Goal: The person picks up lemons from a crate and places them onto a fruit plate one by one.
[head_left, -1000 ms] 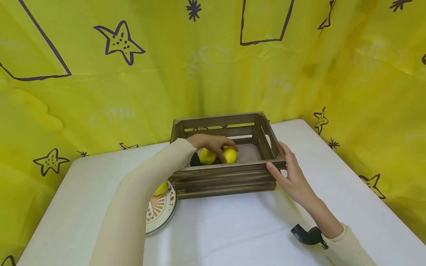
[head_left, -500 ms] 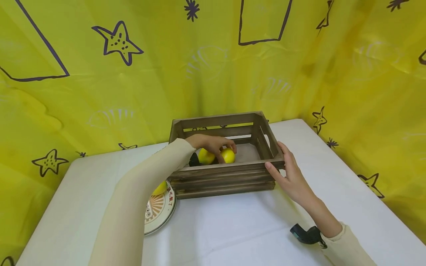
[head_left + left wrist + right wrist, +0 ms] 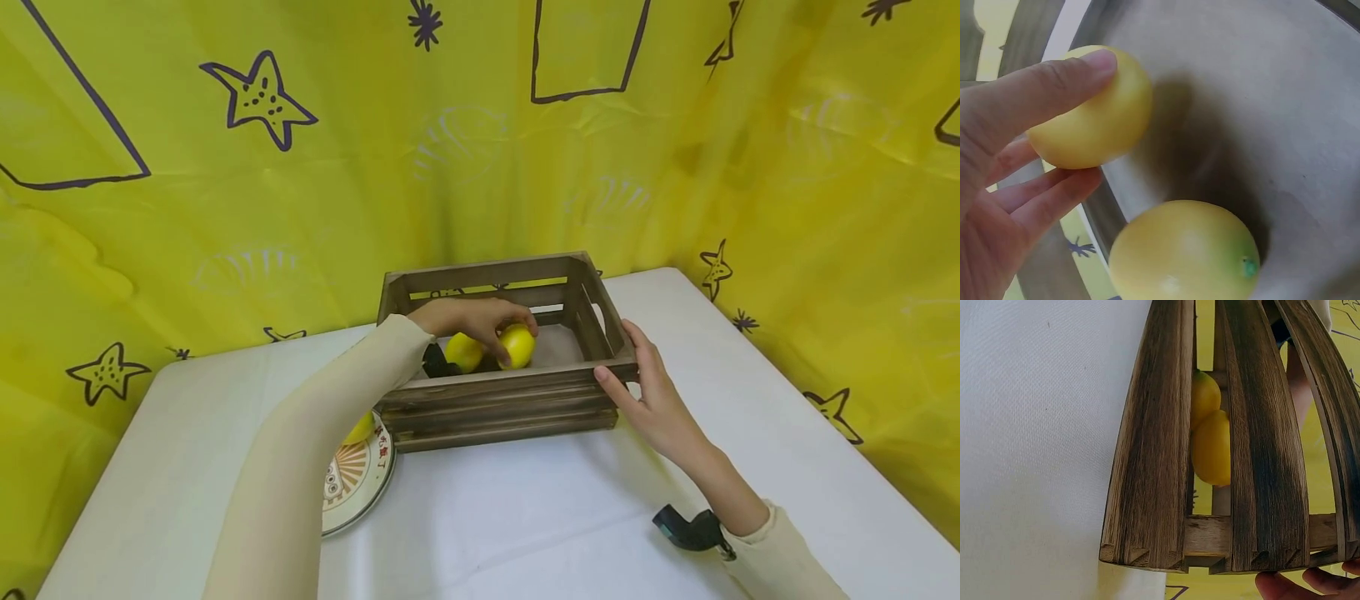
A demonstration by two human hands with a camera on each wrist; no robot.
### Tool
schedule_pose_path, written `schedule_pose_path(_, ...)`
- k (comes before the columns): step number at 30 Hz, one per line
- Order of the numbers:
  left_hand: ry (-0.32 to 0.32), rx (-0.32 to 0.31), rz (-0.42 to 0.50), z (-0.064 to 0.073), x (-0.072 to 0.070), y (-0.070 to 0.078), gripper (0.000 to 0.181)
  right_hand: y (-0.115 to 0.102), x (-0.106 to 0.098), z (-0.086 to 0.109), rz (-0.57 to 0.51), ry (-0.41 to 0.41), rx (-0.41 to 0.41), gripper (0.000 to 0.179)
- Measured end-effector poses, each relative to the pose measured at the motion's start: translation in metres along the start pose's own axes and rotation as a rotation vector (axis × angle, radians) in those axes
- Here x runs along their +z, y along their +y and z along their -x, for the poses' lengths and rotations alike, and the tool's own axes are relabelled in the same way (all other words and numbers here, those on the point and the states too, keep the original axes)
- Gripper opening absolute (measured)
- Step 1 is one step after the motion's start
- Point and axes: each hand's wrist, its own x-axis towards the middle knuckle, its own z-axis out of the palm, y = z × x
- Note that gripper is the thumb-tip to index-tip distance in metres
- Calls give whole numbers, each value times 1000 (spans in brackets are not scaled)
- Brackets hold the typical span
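- Left hand (image 3: 480, 318) is inside the crate (image 3: 498, 404), pinching a fruit (image 3: 517, 347): thumb on one side, fingers on the other.
- Held fruit is yellow, within the crate walls; can't tell if it clears the floor.
- Second fruit (image 3: 464, 352) is in the crate beside it.
- Left wrist view shows a gap between the two, plus a green stem end (image 3: 1249, 267) on the second fruit that the head view doesn't show.
- Right wrist view looks through the slats; from there the two fruits overlap.
- Only the head view has the plate (image 3: 386, 468) and third fruit (image 3: 361, 428), on the table (image 3: 525, 517) just left of the crate. Fruit lies on the plate, partly behind the left sleeve (image 3: 292, 450).
- Left arm reaches over the crate's near-left corner, wrist bent, hand pointing right.
- Right hand (image 3: 660, 408) holds the near-right corner: thumb on the near rim, fingers close together along the outer end wall. Right forearm angles in from lower right.
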Motion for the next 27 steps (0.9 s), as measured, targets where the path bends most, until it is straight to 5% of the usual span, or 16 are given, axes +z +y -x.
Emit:
schedule_pose_path(8, 37, 32, 164, 5, -7, 4, 56, 0, 0, 1, 3, 8, -10, 72)
schedule_pose_path(13, 73, 99, 98, 8, -10, 10, 55, 1, 0, 2, 4, 14, -9, 72)
schedule_pose_path(27, 157, 127, 25, 15, -13, 15, 56, 0, 2, 0, 14, 14, -21, 71)
